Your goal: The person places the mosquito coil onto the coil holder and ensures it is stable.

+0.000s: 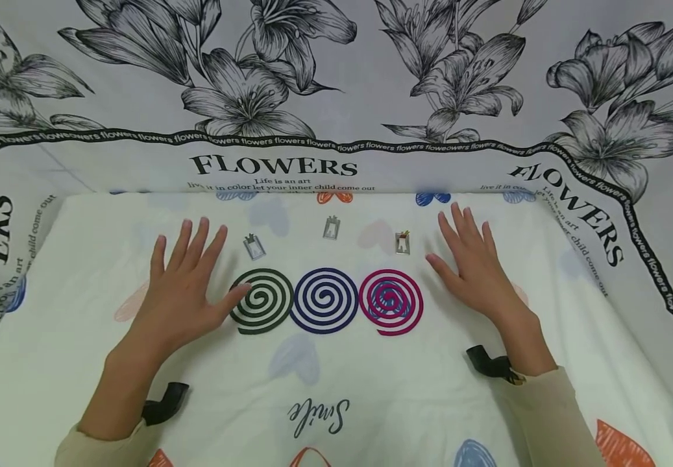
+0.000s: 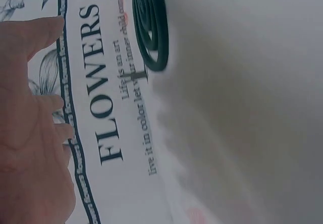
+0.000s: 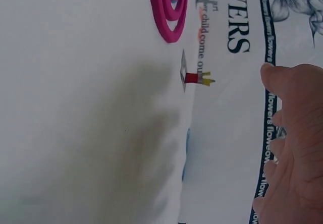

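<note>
Three spiral mosquito coils lie side by side on the white cloth in the head view: dark green (image 1: 261, 299), blue (image 1: 326, 296) and magenta (image 1: 391, 299). Behind them are three small metal coil stands, at left (image 1: 252, 240), middle (image 1: 331, 222) and right (image 1: 403, 235); the right one shows red and yellow at its tip. My left hand (image 1: 178, 298) is spread with nothing in it, its thumb overlapping the green coil's edge in this view. To the right of the magenta coil, my right hand (image 1: 479, 275) is likewise spread and holds nothing. Both wrist views show the hands raised over the cloth.
A white cloth (image 1: 243, 370) printed with hearts and the word "Smile" covers the table. Behind and at the sides rises a white floral fabric (image 1: 365, 84) with a black border. A black strap piece (image 1: 167, 402) hangs by each wrist.
</note>
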`<state>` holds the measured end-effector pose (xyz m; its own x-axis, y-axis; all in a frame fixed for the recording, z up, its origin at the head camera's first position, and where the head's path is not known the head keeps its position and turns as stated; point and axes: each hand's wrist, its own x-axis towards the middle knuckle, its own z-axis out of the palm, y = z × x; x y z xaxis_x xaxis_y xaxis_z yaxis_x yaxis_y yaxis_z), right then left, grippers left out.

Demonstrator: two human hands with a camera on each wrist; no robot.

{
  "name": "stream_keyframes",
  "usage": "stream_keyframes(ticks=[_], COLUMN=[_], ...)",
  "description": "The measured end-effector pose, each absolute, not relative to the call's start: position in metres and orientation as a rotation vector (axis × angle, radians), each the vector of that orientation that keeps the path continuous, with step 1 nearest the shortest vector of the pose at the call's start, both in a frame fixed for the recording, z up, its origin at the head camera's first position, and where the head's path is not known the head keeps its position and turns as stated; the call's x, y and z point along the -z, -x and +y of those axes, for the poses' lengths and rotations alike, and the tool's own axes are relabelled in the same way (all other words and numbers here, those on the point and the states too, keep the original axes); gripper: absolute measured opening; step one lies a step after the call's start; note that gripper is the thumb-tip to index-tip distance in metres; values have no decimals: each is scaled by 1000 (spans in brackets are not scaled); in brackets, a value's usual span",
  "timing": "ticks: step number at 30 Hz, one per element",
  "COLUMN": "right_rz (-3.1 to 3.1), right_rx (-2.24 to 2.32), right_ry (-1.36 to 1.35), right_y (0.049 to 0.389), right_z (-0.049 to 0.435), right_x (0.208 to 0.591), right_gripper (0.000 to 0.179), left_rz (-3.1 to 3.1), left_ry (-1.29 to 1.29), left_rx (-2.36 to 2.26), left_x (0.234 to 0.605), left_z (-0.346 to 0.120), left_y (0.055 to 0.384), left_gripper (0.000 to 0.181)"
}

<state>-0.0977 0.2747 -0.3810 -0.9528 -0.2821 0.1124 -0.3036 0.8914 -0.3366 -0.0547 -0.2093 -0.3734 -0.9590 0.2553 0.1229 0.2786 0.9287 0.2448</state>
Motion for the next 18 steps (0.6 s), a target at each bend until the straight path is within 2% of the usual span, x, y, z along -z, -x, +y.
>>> stream_keyframes(ticks=[11, 18], right_rz=[-2861, -2951], right_rx=[-588, -637], right_ry=[-646, -661], right_y=[83, 77], right_z=[254, 244], right_x=[382, 377], right_gripper=[80, 79], left_rz=[-2997, -3040], left_ry=[553, 635], left_rx=[438, 455], left_x=[377, 379], left_z=[-165, -131], left_y=[54, 54], left_gripper=[102, 101])
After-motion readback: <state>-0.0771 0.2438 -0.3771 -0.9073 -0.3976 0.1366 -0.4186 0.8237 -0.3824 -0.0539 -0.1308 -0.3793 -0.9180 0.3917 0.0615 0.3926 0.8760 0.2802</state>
